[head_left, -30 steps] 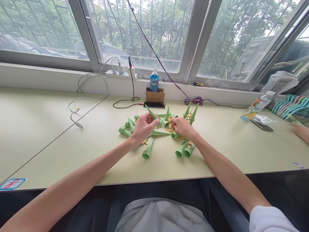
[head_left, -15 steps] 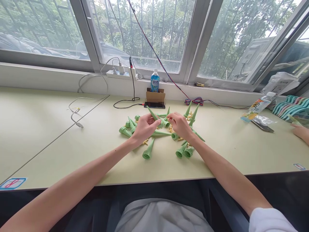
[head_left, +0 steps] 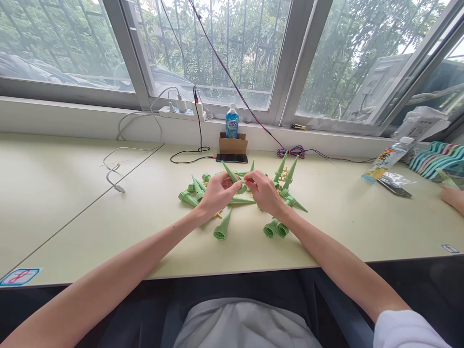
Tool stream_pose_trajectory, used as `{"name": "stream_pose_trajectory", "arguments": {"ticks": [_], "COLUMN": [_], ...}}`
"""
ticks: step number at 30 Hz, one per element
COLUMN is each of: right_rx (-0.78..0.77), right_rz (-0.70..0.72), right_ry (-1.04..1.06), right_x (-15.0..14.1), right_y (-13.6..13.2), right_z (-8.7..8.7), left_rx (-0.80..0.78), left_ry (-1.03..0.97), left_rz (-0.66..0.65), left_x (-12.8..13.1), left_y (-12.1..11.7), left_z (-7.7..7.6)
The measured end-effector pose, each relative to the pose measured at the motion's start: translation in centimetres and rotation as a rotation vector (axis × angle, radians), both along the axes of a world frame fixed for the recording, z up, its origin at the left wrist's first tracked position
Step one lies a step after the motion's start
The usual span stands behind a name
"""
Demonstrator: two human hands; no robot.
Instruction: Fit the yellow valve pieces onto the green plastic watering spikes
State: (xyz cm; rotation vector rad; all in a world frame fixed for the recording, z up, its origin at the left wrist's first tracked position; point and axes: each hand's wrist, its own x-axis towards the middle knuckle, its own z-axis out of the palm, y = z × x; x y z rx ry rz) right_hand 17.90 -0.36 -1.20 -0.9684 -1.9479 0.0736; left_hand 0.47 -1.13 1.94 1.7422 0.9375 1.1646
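My left hand [head_left: 216,194] is closed around a green watering spike [head_left: 228,170], its tip pointing up and to the left. My right hand [head_left: 264,194] pinches at the wide end of that spike, its fingertips close to my left thumb. Whatever sits between those fingertips is too small and covered to make out. Around both hands lie more green spikes, among them one with its open threaded end toward me [head_left: 221,231] and a pair near my right wrist [head_left: 275,228]. Two stand upright [head_left: 290,173] beyond my right hand. Small yellow valve pieces [head_left: 218,213] are scattered between them.
A blue bottle in a cardboard box [head_left: 233,144] stands behind the pile, with a phone [head_left: 232,158] before it. Cables [head_left: 292,151] lie along the sill. At right are a tilted drink bottle [head_left: 387,160], another phone [head_left: 395,188] and another person's hand [head_left: 451,194].
My right hand has moved left, and its fingertips now meet the wide end of the spike. My left hand keeps its hold in nearly the same spot.
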Motion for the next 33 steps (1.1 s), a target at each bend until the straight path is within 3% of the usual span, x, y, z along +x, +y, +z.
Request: {"name": "stream_pose_trajectory", "arguments": {"ticks": [20, 33], "right_rx": [-0.009, 0.001], "right_rz": [0.027, 0.058], "right_ry": [0.069, 0.070], "right_x": [-0.2, -0.3], "right_y": [-0.1, -0.4], "right_z": [0.0, 0.1], "left_rx": [0.041, 0.115], "left_ry": [0.030, 0.123], "left_rz": [-0.043, 0.019], "left_x": [0.0, -0.4], "left_y": [0.4, 0.7], "left_z": [-0.7, -1.0]}}
